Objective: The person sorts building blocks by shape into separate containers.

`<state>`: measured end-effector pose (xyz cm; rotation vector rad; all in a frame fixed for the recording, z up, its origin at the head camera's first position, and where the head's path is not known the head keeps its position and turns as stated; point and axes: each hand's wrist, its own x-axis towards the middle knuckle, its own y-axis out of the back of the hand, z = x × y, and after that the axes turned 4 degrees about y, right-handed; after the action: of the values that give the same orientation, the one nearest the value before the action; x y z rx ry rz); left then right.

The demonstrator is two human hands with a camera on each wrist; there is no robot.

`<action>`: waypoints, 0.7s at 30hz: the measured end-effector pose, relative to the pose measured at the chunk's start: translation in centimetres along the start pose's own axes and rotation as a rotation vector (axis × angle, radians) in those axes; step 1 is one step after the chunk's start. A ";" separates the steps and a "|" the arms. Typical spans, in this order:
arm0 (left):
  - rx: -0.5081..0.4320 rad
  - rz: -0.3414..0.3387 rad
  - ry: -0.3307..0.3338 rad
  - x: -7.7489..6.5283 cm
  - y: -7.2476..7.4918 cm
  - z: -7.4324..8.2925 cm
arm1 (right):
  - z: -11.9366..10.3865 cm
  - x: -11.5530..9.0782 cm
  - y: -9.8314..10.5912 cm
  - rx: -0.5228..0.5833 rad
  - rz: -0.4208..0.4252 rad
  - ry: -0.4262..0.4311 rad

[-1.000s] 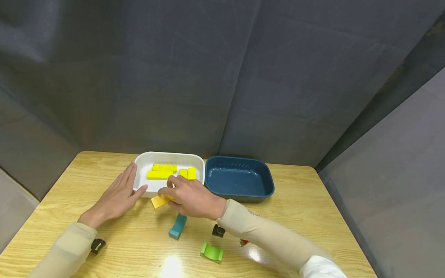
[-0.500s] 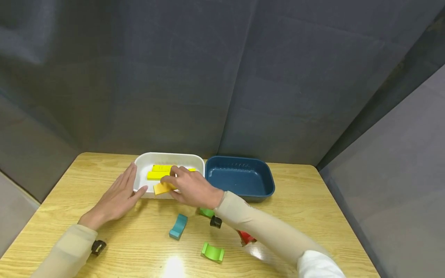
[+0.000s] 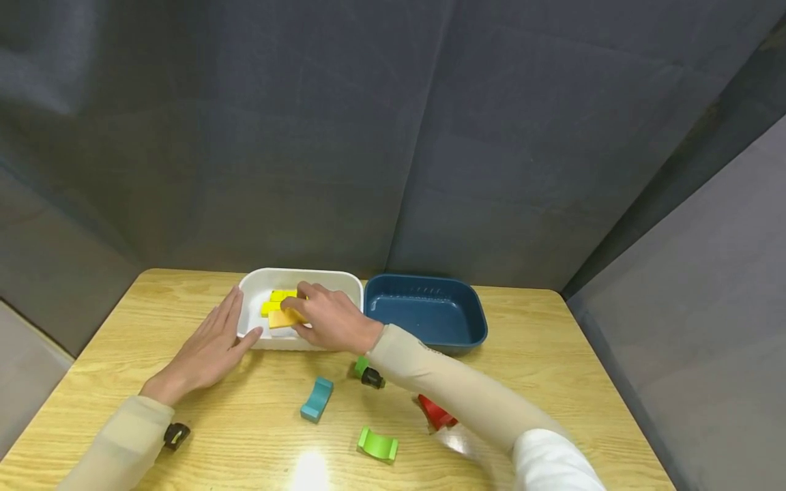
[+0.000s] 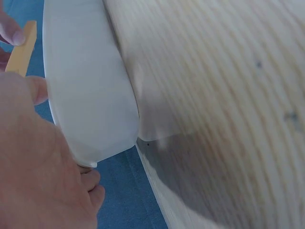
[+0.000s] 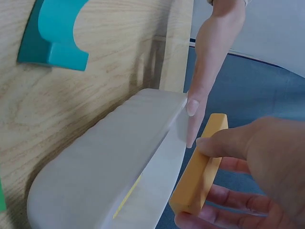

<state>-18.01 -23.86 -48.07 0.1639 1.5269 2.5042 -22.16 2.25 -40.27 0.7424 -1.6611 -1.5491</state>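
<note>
Fingers [image 3: 295, 305] of the right hand [image 3: 338, 319], seen from the head, grasp an orange-yellow block [image 3: 282, 318] over the white tray [image 3: 301, 271], near the far edge of the surface [image 3: 245, 423]. Its long axis runs roughly parallel to that edge, one end pointing toward the surface's left edge; the pinch near the opposite end presumably leaves that end free for placing beside the yellow blocks [image 3: 270, 309]. The left hand [image 3: 205, 348], its fingers extended and grasping nothing, lies along the tray's left end, probably to steady it. Left wrist view: the left thumb [image 4: 39, 89] touches the rim, and the block stands past it, steeply slanted, its lower end hidden. Right wrist view: the right thumb [image 5: 224, 142] presses one face, other fingers opposite; the block slants, its far end toward the left hand. Contact with the tray floor cannot be told.
</note>
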 end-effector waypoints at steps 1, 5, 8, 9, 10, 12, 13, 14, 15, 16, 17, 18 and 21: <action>-0.001 0.001 0.000 0.0 0.0 0.0 | 0.0 0.2 0.0 -0.003 -0.005 -0.007; -0.001 0.004 -0.005 0.0 0.1 -0.1 | 0.1 0.8 -0.2 0.000 -0.017 -0.024; 0.002 0.004 -0.009 0.1 0.1 -0.1 | 0.0 1.2 -0.4 -0.004 -0.006 -0.027; 0.003 0.005 -0.011 0.1 0.1 -0.2 | 0.0 1.3 -0.5 -0.006 0.000 -0.027; 0.003 0.006 -0.012 0.1 0.1 -0.2 | 0.0 1.5 -0.6 -0.007 0.006 -0.028; 0.005 0.007 -0.014 0.1 0.1 -0.2 | -0.1 1.7 -0.8 -0.008 0.018 -0.029; 0.004 0.008 -0.015 0.1 0.1 -0.2 | -0.2 1.9 -0.9 -0.009 0.022 -0.031; 0.004 0.009 -0.015 0.1 0.1 -0.2 | -0.2 2.0 -1.0 -0.009 0.025 -0.032; 0.002 0.012 -0.016 0.1 0.1 -0.2 | -0.3 2.2 -1.0 -0.009 0.027 -0.032; 0.000 0.014 -0.017 0.1 0.1 -0.2 | -0.4 2.3 -1.1 -0.011 0.029 -0.032; -0.001 0.015 -0.018 0.1 0.1 -0.2 | -0.4 2.4 -1.1 -0.013 0.030 -0.031; -0.002 0.017 -0.021 0.1 0.1 -0.2 | -0.4 2.6 -1.2 -0.016 0.030 -0.031; -0.006 0.023 -0.030 0.2 0.1 -0.2 | -0.4 3.0 -1.5 -0.030 0.034 -0.031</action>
<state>-18.25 -23.99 -48.08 0.2175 1.5142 2.5121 -23.63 -0.53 -41.39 0.6747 -1.6607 -1.5660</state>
